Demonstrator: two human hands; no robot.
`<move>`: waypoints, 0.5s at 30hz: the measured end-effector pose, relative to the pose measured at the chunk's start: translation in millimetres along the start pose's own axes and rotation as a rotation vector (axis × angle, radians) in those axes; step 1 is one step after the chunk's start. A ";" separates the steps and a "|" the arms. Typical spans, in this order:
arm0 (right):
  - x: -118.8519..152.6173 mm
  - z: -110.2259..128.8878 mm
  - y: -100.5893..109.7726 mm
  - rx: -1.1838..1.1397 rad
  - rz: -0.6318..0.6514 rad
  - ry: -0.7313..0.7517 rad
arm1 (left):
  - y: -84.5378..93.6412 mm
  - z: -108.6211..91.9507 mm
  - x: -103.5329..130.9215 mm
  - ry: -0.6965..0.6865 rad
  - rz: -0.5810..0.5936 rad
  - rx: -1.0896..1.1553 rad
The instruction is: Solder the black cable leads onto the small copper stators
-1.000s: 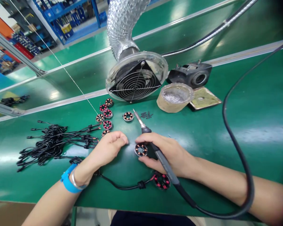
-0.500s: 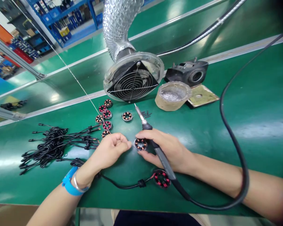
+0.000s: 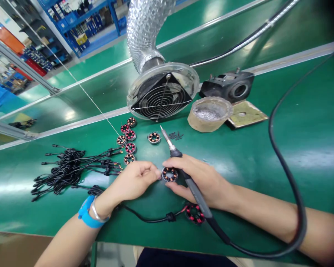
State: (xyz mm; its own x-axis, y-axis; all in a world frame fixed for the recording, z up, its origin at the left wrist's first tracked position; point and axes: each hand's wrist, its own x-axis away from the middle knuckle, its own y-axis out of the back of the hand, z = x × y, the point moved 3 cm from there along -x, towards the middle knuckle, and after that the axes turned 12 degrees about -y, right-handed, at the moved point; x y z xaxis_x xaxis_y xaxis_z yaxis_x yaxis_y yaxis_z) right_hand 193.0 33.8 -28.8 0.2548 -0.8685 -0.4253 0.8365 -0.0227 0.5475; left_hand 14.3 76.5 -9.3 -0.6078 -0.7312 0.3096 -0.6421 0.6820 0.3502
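Note:
My right hand (image 3: pixel 203 180) grips a soldering iron (image 3: pixel 196 193), its metal tip pointing up and away over the bench. Between that hand's thumb and fingers sits a small motor stator (image 3: pixel 169 174) with copper windings. My left hand (image 3: pixel 140 180) is closed in a pinch at the stator's left edge; whatever is between the fingertips is too small to make out. Below the right hand lies a stator with red windings (image 3: pixel 195 214), joined to a black cable (image 3: pixel 147 220) and partly covered by the iron. A single copper-wound stator (image 3: pixel 154 138) rests beyond my hands.
Several stators (image 3: pixel 130 148) stand clustered at left, beside a heap of black cables (image 3: pixel 64 170). Ahead hangs a fume extractor fan (image 3: pixel 161 102). A round solder-flecked pot (image 3: pixel 207 120), a soldering iron stand (image 3: pixel 231 87) and small black tubes (image 3: pixel 176 135) are at the back. The iron's cord (image 3: pixel 284 163) loops at right.
My left fingertips have come slightly nearer the held stator. The whole view has shifted a little; the right hand keeps the same hold on iron and stator.

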 end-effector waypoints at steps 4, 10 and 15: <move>3.5 0.2 -2.1 -0.022 0.056 0.014 | -6.3 -1.4 -1.0 0.005 0.006 0.120; 8.7 -6.1 -9.3 0.019 0.054 0.012 | -7.9 -3.3 2.3 0.012 -0.094 -0.071; 15.8 -21.9 -13.8 0.061 0.071 0.004 | 4.7 -13.3 8.2 -0.081 -0.069 -0.013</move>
State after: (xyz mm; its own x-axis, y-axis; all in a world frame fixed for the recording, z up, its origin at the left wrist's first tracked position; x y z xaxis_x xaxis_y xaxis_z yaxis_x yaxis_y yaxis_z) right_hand 196.1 31.3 -58.8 0.3149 -0.8669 -0.3865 0.7848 0.0088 0.6197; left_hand 12.5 73.5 6.6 -0.5985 -0.7724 0.2126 -0.6777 0.6296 0.3798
